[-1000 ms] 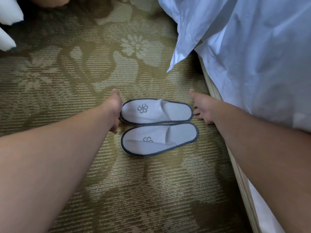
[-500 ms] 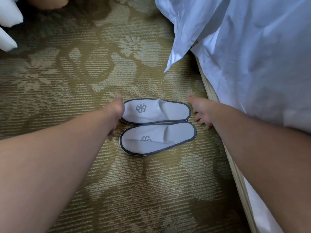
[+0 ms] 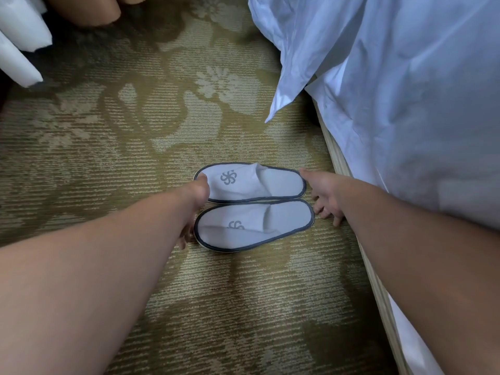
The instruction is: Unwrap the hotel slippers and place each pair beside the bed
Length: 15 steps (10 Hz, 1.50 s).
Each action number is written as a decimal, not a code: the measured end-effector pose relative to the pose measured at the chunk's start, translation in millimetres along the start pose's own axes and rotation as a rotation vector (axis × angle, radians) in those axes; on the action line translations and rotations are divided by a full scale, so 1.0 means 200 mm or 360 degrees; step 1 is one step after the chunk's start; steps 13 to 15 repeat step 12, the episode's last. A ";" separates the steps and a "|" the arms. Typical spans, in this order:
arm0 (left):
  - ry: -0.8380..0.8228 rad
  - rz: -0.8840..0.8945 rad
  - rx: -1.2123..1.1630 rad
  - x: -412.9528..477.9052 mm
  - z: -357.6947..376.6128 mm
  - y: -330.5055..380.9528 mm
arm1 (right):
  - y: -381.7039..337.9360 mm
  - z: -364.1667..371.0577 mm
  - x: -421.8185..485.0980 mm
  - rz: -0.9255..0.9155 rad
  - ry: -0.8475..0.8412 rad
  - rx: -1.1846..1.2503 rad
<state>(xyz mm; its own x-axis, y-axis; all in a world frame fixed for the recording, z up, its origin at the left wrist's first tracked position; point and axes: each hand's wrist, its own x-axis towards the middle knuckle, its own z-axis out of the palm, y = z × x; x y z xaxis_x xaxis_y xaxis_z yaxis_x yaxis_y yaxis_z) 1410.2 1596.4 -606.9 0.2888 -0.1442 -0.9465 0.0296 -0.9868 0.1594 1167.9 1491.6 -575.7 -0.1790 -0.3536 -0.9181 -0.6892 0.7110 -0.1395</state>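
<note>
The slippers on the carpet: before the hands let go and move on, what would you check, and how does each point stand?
1. Wrapping off both slippers: ok.
2. Pair side by side, toes the same way: ok.
3. Pair beside the bed, near its wooden base: ok.
4. Left hand at the toe end, right hand at the heels, neither gripping: ok.
5. Hanging sheet corner clear of the pair: ok.
6. Other pair placed: cannot tell.

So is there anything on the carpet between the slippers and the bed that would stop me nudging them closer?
Only your right hand, which sits in the gap between the slippers and the bed. Apart from it, that strip of carpet looks bare. The left hand is at their far side.
</note>
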 end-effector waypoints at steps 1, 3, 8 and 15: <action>0.0004 0.0011 -0.0052 0.00 0.00 -0.02 | 0.01 0.01 0.00 -0.0049 0.0013 0.0034; -0.0001 0.0029 -0.0082 0.00 0.01 -0.02 | 0.03 0.01 -0.01 -0.0003 0.0004 0.0033; 0.0047 0.0313 -0.0165 -0.23 -0.07 -0.11 | 0.08 0.03 -0.18 -0.0217 0.0121 0.0383; 0.0123 0.0322 -0.0084 -1.19 -0.52 -0.27 | 0.17 0.00 -1.27 -0.0333 -0.0146 0.0415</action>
